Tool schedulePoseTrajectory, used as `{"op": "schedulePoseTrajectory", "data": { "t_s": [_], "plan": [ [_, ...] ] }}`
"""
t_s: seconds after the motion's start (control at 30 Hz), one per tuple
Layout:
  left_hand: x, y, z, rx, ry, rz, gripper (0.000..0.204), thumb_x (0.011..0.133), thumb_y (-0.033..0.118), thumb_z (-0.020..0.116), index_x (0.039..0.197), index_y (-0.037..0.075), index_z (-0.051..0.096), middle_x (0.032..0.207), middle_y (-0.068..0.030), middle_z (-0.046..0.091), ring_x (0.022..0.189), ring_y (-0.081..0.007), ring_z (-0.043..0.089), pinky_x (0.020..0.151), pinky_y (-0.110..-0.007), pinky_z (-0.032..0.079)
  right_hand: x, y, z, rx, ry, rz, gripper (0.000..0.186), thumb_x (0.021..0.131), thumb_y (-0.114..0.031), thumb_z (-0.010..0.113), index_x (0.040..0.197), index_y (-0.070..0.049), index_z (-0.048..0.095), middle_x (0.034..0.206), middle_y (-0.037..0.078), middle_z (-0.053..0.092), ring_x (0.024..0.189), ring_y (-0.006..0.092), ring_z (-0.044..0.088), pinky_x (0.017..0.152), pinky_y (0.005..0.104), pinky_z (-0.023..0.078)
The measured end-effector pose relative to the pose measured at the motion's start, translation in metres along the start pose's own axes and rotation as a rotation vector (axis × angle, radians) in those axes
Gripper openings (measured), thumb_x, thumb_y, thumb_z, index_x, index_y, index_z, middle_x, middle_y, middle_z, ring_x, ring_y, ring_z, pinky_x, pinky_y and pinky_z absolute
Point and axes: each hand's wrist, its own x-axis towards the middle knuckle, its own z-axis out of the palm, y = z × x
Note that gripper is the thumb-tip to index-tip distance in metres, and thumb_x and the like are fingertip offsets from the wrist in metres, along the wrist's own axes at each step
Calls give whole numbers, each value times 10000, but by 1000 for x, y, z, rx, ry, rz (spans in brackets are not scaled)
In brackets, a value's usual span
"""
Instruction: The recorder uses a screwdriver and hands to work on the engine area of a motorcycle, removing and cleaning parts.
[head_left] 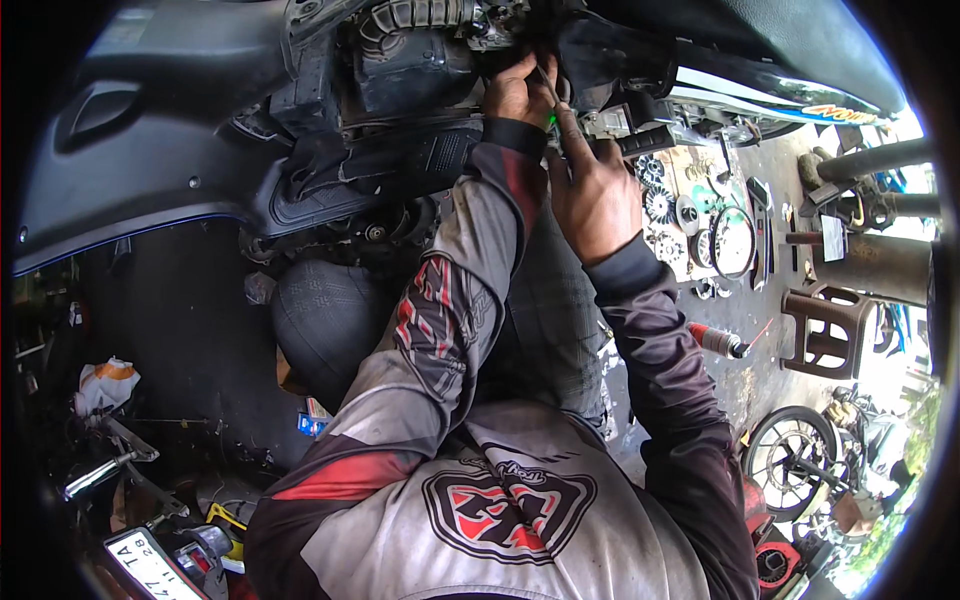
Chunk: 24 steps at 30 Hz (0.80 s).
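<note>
Panel: far left, I see the smooth black plastic scooter panel (150, 165).
Housing: right of it, a boxy black plastic housing (415, 75).
Left hand (513, 98): reaching far into the machinery; my view hides its grip.
Rod: slender dark rod (548, 84), between both hands.
Right hand (600, 195): forefinger stretched to the rod's near end; I cannot tell whether it grasps.
Right side: red cylindrical can (712, 340), brown plastic stool (800, 328).
</note>
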Motion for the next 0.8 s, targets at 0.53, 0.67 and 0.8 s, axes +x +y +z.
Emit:
{"op": "schedulePoseTrajectory", "data": {
  "t_s": [0.53,0.67,0.8],
  "plan": [
    [-13,-5,6,56,-48,134,209,968,-13,542,1170,-46,585,1109,-141,651,998,-238,655,935,-330,558,12,14,1,123,142,-57,511,933,-294,644,1384,-68,564,864,283,678,707,390,702,609,443,561],
    [-18,-14,16,23,3,89,185,971,2,558,1145,-56,584,1094,-135,652,991,-229,663,900,-315,580,19,8,1,-16,86,-18,433,916,-181,630,1332,-64,612,806,289,671,686,405,693,601,430,554],
    [-19,-1,5,-19,-86,15,177,973,5,548,1122,-90,569,1021,-145,658,918,-233,684,828,-302,612,18,-6,4,387,67,119,377,973,-184,594,1300,1,619,841,266,689,699,303,722,605,383,537]
  ]
}}
